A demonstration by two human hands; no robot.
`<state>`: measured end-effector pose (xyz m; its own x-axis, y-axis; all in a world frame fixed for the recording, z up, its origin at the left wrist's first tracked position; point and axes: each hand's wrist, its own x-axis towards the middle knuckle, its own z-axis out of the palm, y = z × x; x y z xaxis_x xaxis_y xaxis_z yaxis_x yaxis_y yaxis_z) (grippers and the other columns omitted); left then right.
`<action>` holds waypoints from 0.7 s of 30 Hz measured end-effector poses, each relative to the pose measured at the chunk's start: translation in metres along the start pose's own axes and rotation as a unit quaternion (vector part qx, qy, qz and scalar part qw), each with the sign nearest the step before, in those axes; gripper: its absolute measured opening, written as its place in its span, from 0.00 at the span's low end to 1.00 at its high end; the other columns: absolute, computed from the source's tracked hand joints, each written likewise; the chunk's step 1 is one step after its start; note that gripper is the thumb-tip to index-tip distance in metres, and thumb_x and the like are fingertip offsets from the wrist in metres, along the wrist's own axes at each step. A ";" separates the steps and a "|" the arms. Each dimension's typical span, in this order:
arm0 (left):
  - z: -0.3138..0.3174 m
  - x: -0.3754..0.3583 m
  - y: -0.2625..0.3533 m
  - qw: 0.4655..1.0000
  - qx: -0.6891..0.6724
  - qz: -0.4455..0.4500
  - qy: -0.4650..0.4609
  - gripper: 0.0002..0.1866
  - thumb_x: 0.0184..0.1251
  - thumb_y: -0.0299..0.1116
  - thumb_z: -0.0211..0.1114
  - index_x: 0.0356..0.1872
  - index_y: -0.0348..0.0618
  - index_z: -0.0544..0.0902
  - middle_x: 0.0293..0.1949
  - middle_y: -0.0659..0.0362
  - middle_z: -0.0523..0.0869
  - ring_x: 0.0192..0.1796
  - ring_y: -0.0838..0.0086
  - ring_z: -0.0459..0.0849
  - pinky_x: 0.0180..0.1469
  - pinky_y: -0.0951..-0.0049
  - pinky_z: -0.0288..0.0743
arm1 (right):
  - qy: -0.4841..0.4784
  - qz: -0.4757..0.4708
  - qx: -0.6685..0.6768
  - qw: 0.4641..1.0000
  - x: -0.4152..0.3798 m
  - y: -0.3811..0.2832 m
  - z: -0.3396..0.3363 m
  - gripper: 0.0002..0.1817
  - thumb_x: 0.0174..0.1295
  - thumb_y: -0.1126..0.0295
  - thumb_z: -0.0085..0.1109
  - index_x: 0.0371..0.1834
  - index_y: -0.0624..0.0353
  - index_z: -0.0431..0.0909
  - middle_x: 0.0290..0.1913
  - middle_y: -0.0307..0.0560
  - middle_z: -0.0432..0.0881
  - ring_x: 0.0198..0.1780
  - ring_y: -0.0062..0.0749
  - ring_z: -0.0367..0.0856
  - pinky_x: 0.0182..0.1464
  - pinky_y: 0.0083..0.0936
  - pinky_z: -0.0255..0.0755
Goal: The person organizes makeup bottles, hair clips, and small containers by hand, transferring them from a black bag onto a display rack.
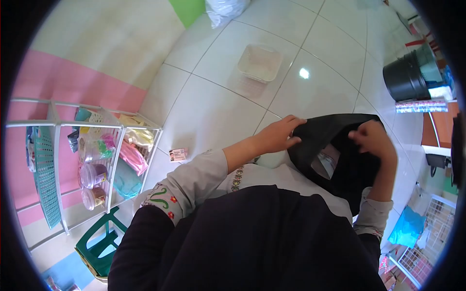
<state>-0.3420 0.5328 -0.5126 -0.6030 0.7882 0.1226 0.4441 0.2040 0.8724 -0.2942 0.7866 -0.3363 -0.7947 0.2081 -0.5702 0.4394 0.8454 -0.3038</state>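
A black fabric bag [325,126] lies across my lap, its mouth gaping, with something pale and clear-looking [326,161] showing inside. My left hand [279,134] pinches the bag's left rim between thumb and fingers. Over the bag's right side is my right hand [373,140], fingers curled and slightly blurred; whether they grip the cloth is hard to make out. Light sleeves with embroidered flowers cover my forearms.
A white shelf rack [59,169] with jars and bags stands at left, a green stool [99,245] below it. On the tiled floor are a clear tub [259,63] and a small card [178,154]. A black bucket [405,77] and wire rack [434,225] are at right.
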 end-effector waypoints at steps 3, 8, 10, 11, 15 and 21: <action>-0.017 -0.006 -0.029 0.999 0.052 -0.006 0.008 0.10 0.59 0.34 0.64 0.33 0.37 0.82 0.31 0.51 0.83 0.29 0.57 0.80 0.37 0.63 0.74 | 0.174 -0.198 -0.012 0.965 0.023 -0.032 -0.017 0.23 0.65 0.59 0.53 0.20 0.70 0.72 0.14 0.49 0.69 0.20 0.31 0.73 0.29 0.29 0.69; -0.046 -0.023 -0.045 0.972 0.133 -0.196 0.016 0.19 0.66 0.41 0.56 0.22 0.37 0.80 0.20 0.48 0.80 0.26 0.52 0.78 0.33 0.57 0.71 | 0.121 -0.342 -0.017 0.932 0.143 -0.127 0.043 0.09 0.58 0.76 0.46 0.39 0.60 0.74 0.33 0.58 0.80 0.40 0.50 0.79 0.43 0.38 0.70; -0.041 -0.038 -0.081 0.959 0.158 -0.195 0.128 0.20 0.68 0.44 0.54 0.24 0.38 0.79 0.21 0.46 0.80 0.26 0.50 0.77 0.33 0.56 0.71 | 0.117 -0.352 -0.068 0.926 0.230 -0.128 0.104 0.15 0.54 0.77 0.51 0.46 0.56 0.75 0.43 0.52 0.81 0.48 0.47 0.78 0.50 0.37 0.71; -0.043 -0.047 -0.095 0.948 0.171 -0.197 0.183 0.20 0.68 0.45 0.52 0.25 0.38 0.79 0.21 0.46 0.79 0.26 0.49 0.76 0.33 0.56 0.70 | 0.165 -0.363 -0.125 0.908 0.256 -0.128 0.134 0.17 0.53 0.76 0.53 0.49 0.55 0.74 0.47 0.49 0.80 0.51 0.45 0.77 0.53 0.37 0.70; -0.062 -0.082 -0.117 0.914 0.136 -0.318 0.214 0.16 0.67 0.42 0.54 0.42 0.38 0.74 0.28 0.44 0.81 0.35 0.49 0.79 0.38 0.54 0.71 | 0.250 -0.334 -0.187 0.890 0.267 -0.139 0.194 0.20 0.53 0.74 0.56 0.52 0.55 0.73 0.50 0.48 0.78 0.55 0.42 0.75 0.56 0.43 0.68; -0.067 -0.105 -0.151 0.832 -0.073 -0.434 0.339 0.23 0.64 0.44 0.58 0.53 0.37 0.69 0.38 0.50 0.80 0.42 0.63 0.79 0.47 0.65 0.72 | 0.176 -0.308 -0.235 0.905 0.259 -0.148 0.226 0.09 0.54 0.75 0.54 0.39 0.58 0.75 0.39 0.49 0.78 0.44 0.42 0.80 0.47 0.44 0.73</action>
<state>-0.3899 0.3806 -0.6251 -0.9117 -0.1380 -0.3869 -0.4080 0.4141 0.8137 -0.4702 0.6045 -0.6111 -0.9487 -0.3002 -0.0989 -0.2937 0.9529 -0.0757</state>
